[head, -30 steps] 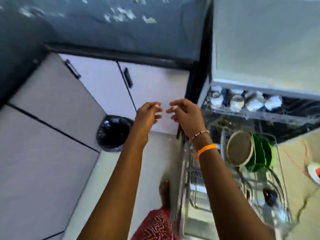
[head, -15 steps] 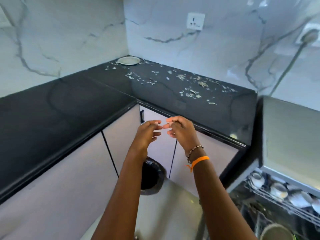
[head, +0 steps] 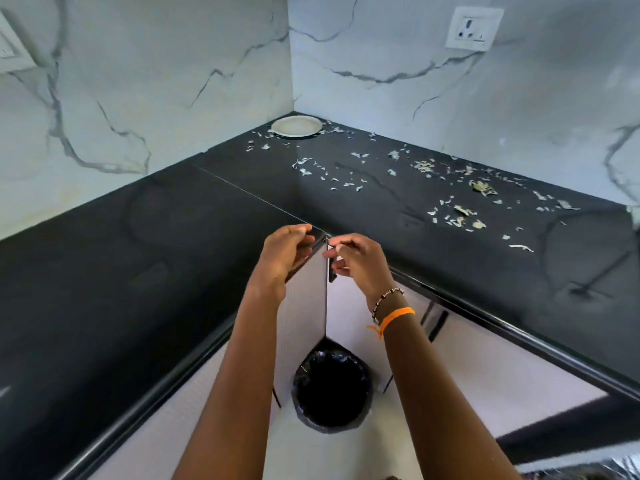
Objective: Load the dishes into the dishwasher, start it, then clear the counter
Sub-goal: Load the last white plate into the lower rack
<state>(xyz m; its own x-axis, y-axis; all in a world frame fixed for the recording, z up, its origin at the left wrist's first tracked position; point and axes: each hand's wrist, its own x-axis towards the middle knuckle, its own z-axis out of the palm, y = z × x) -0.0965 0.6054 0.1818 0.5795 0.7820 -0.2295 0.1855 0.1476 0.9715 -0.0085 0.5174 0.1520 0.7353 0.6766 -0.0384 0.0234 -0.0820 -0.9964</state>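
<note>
So the counter point(head: 398, 209) is still a mess. One plate point(head: 296, 126) sits way back in the corner at about 12 o'clock, and food scraps point(head: 450, 199) are scattered from it out toward 2 o'clock, so I'd say the clearing part hasn't really begun. Can't see the dishwasher from here, so no clue if it's loaded or running.

Both my arms are stretched out in front of me over the counter edge, hands almost touching. My left hand point(head: 287, 252) has its fingers curled, and my right hand point(head: 356, 259) looks pinched. Honestly can't tell if either holds anything. The bin point(head: 330, 389) is on the floor at 6 o'clock, right below my hands.
</note>
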